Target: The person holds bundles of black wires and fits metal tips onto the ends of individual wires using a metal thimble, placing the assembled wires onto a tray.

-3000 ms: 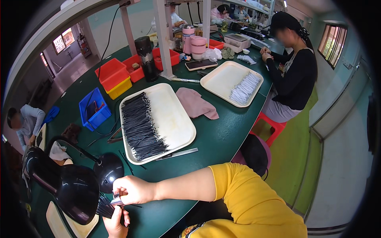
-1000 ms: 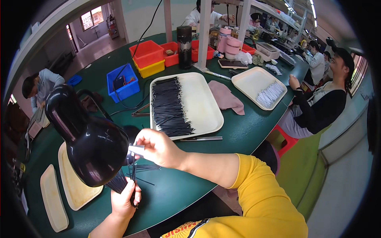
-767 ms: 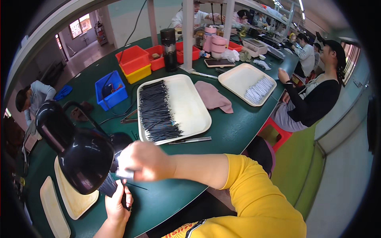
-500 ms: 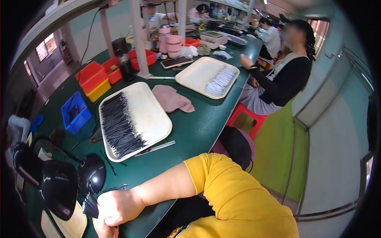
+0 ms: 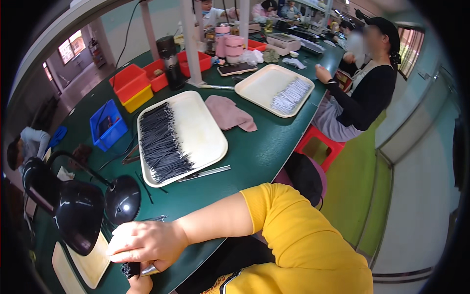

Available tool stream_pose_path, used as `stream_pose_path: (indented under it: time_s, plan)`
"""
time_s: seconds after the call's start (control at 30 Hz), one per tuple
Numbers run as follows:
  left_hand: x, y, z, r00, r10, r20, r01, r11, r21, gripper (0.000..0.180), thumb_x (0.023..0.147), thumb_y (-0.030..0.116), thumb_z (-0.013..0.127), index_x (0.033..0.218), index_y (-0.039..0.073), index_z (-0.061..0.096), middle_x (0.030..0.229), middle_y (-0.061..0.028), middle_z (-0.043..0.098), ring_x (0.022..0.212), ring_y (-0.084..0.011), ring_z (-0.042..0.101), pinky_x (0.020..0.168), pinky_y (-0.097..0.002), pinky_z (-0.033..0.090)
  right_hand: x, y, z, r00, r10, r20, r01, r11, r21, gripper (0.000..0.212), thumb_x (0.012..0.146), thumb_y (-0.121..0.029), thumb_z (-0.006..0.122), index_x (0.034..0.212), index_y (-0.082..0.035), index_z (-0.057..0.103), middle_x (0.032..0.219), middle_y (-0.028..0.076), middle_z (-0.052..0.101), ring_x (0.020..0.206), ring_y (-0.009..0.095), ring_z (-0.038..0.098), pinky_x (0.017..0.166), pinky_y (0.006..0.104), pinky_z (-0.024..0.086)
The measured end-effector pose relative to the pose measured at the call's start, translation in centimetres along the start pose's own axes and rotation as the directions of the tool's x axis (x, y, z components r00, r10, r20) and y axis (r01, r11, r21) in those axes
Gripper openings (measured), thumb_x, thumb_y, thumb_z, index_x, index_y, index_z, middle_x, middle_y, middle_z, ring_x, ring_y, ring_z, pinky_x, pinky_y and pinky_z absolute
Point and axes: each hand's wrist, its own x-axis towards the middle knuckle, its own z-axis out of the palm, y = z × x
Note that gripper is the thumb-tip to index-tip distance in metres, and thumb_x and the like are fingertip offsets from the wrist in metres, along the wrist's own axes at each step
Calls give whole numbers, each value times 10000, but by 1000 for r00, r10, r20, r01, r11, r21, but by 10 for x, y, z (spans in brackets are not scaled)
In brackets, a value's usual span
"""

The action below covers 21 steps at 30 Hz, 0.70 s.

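A bundle of thin black wires (image 5: 129, 270) shows just under my right hand (image 5: 146, 241), its pale cut ends facing outward. The fingers of my right hand are bent over the bundle from above, by the lamp base. Beneath it my left hand (image 5: 141, 284) is closed around the lower part, with most of its fingers hidden. A silvery piece (image 5: 151, 269) sits at the right fingertips; its kind is unclear. More black wire ends (image 5: 159, 218) stick out behind the right hand. A cream tray (image 5: 199, 132) holds a thick row of black wires (image 5: 164, 142).
A black desk lamp (image 5: 78, 210) stands close at the left, over cream trays (image 5: 93, 262). Metal rulers (image 5: 205, 173) lie beside the wire tray. Beyond are a blue bin (image 5: 107, 125), a pink cloth (image 5: 230, 112) and another tray (image 5: 254, 88). A co-worker (image 5: 362, 88) sits at the right.
My right hand has turned, from a fist with wires jutting left to fingers laid over the bundle, its ends now lower. The whole view has shifted slightly.
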Motion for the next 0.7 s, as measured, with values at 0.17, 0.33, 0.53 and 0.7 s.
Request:
stream_pose_path:
  time_s: [0.17, 0.33, 0.53, 0.7]
  plan:
    - [-11, 9, 5, 998, 17, -59, -12, 996, 89, 268, 766, 66, 506, 1025, 27, 455, 1009, -52, 456, 911, -158, 444, 774, -282, 359, 2, -7, 11, 1000, 19, 18, -20, 996, 82, 563, 594, -145, 600, 1102, -6, 402, 1112, 164, 416, 961, 305, 440, 833, 379, 351]
    - [-25, 5, -5, 997, 69, 46, -78, 975, 207, 251, 726, 23, 516, 975, 35, 485, 967, -61, 466, 900, -168, 456, 766, -283, 360, 3, -13, 18, 990, -97, 101, 79, 982, 170, 602, 605, -127, 593, 1143, 13, 361, 1155, 188, 395, 1023, 328, 421, 844, 396, 365]
    - [-11, 9, 5, 981, 178, 70, -190, 856, 480, 94, 724, 46, 503, 796, 21, 558, 782, -99, 564, 737, -212, 547, 667, -315, 429, 2, -11, 29, 983, 73, 169, -107, 974, 199, 557, 621, -175, 612, 1126, -46, 416, 1095, 154, 465, 978, 306, 469, 853, 378, 365]
    - [22, 38, 18, 993, -60, 107, 94, 931, -354, 105, 829, 53, 425, 850, -13, 504, 701, -96, 545, 661, -142, 554, 626, -257, 450, -7, 22, -5, 792, 609, 39, -597, 761, 252, 208, 730, -44, 423, 927, 15, 453, 862, 150, 519, 738, 210, 514, 711, 313, 426]
